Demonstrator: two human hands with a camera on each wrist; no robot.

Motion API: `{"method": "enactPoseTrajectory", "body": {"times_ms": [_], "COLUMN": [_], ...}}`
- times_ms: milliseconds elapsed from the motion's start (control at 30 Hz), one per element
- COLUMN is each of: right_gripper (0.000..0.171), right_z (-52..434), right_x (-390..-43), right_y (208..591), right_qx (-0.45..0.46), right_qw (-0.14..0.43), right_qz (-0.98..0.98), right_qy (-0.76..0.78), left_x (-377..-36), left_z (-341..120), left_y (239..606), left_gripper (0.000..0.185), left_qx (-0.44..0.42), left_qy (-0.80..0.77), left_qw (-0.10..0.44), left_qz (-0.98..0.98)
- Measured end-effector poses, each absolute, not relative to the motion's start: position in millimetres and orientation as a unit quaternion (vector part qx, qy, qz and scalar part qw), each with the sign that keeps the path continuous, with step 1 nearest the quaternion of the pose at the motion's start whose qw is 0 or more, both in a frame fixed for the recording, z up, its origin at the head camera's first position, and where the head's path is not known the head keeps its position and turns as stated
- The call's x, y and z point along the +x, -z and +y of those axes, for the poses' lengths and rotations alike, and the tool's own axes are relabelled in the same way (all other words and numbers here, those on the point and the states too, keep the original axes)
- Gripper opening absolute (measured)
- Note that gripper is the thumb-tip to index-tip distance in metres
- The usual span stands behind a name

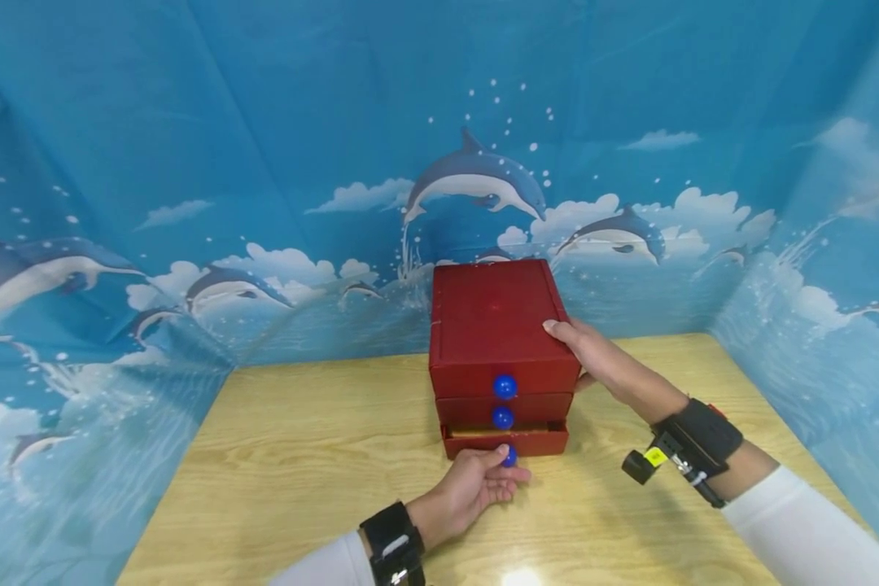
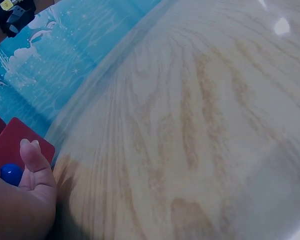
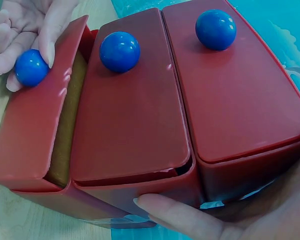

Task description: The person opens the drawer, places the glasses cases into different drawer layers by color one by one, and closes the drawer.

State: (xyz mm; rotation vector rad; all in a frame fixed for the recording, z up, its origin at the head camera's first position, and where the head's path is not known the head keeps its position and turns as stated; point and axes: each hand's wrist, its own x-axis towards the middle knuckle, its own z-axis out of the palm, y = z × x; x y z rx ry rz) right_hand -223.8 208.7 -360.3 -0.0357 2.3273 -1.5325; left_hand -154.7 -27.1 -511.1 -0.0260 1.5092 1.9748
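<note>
A red cabinet (image 1: 494, 313) with three stacked drawers stands on the table, each drawer front bearing a round blue knob. The bottom drawer (image 1: 545, 443) sticks out a little, so a gap shows behind its front. My left hand (image 1: 463, 491) pinches the bottom knob (image 3: 31, 68) between thumb and fingers, palm turned up. The middle drawer (image 3: 130, 120) and the top drawer (image 3: 245, 95) sit pushed in. With the thumb over the top's right edge and the fingers along the right side, my right hand (image 1: 596, 356) grips the cabinet.
The wooden tabletop (image 1: 322, 439) extends around the cabinet on both sides and in front. Behind it hangs a blue backdrop (image 1: 322, 122) printed with dolphins, which also runs along the left and right sides.
</note>
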Motion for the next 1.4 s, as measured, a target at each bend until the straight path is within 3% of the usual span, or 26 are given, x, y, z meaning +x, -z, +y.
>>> {"method": "enactPoseTrajectory", "body": {"times_ms": [1400], "right_gripper": [0.075], "right_z": [208], "right_x": [-224], "right_y": [358], "right_qx": [-0.026], "right_qw": [0.171], "right_qz": [0.824], "right_qy": [0.539], "left_x": [-175], "left_z": [-28], "left_y": [511], "left_gripper": [0.042], "left_qx": [0.006], "left_qy": [-0.738], "left_qw": [0.332], "left_qz": [0.587]}}
